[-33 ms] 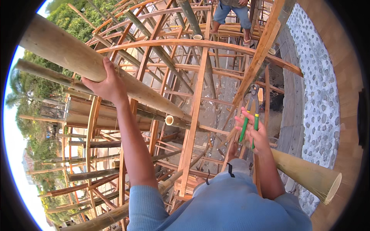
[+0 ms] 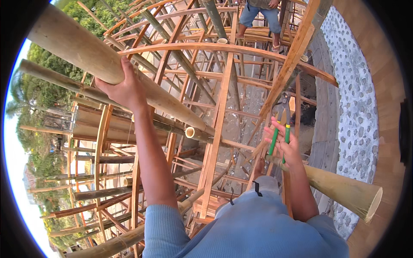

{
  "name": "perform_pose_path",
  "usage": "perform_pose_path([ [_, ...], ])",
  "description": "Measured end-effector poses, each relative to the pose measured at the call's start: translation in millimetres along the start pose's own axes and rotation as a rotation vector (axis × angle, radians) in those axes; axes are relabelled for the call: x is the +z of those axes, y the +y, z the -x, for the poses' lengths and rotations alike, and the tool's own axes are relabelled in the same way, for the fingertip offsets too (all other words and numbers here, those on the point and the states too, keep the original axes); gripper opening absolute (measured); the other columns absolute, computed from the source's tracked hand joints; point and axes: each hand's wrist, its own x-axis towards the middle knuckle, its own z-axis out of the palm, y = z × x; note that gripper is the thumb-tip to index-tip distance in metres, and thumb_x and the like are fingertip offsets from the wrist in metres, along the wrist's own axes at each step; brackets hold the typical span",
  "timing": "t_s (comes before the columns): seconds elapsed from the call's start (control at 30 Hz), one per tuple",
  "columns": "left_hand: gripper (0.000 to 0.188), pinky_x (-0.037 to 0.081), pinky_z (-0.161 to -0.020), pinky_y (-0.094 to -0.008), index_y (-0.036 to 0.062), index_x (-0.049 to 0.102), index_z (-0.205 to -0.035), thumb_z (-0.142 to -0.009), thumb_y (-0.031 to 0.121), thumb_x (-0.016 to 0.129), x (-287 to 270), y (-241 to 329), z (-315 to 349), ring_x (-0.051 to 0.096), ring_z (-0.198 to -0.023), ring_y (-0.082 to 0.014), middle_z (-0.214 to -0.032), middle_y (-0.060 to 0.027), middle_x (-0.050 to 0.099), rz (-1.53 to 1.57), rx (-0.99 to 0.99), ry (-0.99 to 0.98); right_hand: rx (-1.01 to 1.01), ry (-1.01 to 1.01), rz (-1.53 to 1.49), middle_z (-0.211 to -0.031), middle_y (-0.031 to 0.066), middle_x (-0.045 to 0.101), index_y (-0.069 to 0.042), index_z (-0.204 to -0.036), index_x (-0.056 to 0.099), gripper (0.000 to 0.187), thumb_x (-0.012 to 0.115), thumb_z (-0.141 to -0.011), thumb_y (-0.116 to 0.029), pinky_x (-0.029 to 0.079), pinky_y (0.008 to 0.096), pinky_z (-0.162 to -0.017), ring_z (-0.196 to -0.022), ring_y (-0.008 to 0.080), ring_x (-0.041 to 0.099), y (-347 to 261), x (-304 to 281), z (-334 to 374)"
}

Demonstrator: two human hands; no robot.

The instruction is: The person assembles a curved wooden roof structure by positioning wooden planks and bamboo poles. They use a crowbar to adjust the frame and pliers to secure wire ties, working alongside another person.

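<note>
My left hand [image 2: 122, 88] grips a thick, pale bamboo pole [image 2: 81, 49] at the upper left, thumb over its near side and the other fingers mostly hidden behind it. The pole slants from the upper left down to the middle of the frame. In my right hand [image 2: 287, 144] are long-handled pincers [image 2: 282, 118] with green grips and a dark metal head pointing up. Several fingers of that hand are partly stretched out around the handles. A cut bamboo pole [image 2: 344, 187] passes behind my right forearm, its end at the lower right.
Timber beams [image 2: 219, 103] and bamboo posts form an open framework over the ground far below. Another cut bamboo end [image 2: 189, 132] sits beside the gripped pole. A person [image 2: 260, 17] stands on the framework at the back. At right is a stone-studded wall [image 2: 355, 107].
My left hand and the bamboo pole have shifted slightly right within the view. The hold on the pole and on the pincers looks the same.
</note>
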Motion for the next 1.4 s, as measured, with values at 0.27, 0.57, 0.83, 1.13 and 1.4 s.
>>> perform_pose_path([
  [0.27, 0.072, 0.054, -0.086, -0.0462, -0.0031, 0.047, -0.138, -0.084, 0.036, 0.076, -5.5, -19.0, -31.9, 0.068, -0.1, -0.0378, -0.111, -0.0243, 0.067, 0.247, -0.329, 0.107, -0.318, 0.234, 0.462, -0.162, 0.0154, 0.036, 0.007, -0.144, 0.049, 0.065, 0.041, -0.079, 0.012, 0.049, 0.0443, -0.109, -0.139, 0.0322, 0.051, -82.5, 62.2, 1.6],
  [0.57, 0.081, 0.062, -0.086, -0.0367, -0.0066, 0.044, -0.137, -0.085, 0.041, 0.084, 13.9, 10.0, 1.1, 0.067, -0.104, -0.0307, -0.124, -0.0227, 0.06, 0.045, -0.02, -0.01, -0.076, -0.073, 1.168, -0.125, 0.0109, 0.066, -0.009, -0.142, 0.06, 0.064, 0.044, -0.081, -0.002, 0.051, 0.0363, -0.096, -0.122, 0.0174, 0.061, -201.7, -22.1, -247.4],
  [0.83, 0.091, 0.062, -0.097, -0.0463, -0.008, 0.032, -0.148, -0.092, 0.054, 0.066, 1.7, -14.2, 0.4, 0.057, -0.124, -0.0367, -0.141, -0.0266, 0.046, -0.313, -0.122, 0.224, 0.142, -0.364, 1.675, -0.107, 0.0299, 0.067, 0.002, -0.112, 0.066, 0.037, 0.052, -0.078, 0.002, 0.049, 0.0497, -0.089, -0.1, 0.0475, 0.063, -111.2, -157.6, -479.0],
  [1.13, 0.077, 0.064, -0.096, -0.0502, -0.0116, 0.036, -0.141, -0.097, 0.049, 0.054, 16.8, -16.6, 3.8, 0.059, -0.12, -0.04, -0.129, -0.0298, 0.049, -0.28, -0.164, 0.149, 0.138, -0.34, 1.358, -0.127, 0.0324, 0.061, 0.008, -0.121, 0.061, 0.043, 0.05, -0.081, 0.005, 0.048, 0.0486, -0.1, -0.12, 0.0452, 0.059, 47.5, -281.3, -469.4],
  [1.4, 0.075, 0.063, -0.095, -0.0501, -0.0102, 0.034, -0.142, -0.099, 0.048, 0.052, 16.5, -16.5, -1.5, 0.059, -0.121, -0.0411, -0.132, -0.0303, 0.049, -0.361, -0.104, 0.22, 0.285, -0.401, 1.319, -0.14, 0.0276, 0.056, 0.007, -0.127, 0.061, 0.052, 0.048, -0.077, 0.007, 0.046, 0.0473, -0.105, -0.128, 0.0442, 0.054, 30.1, -283.3, -392.3],
])
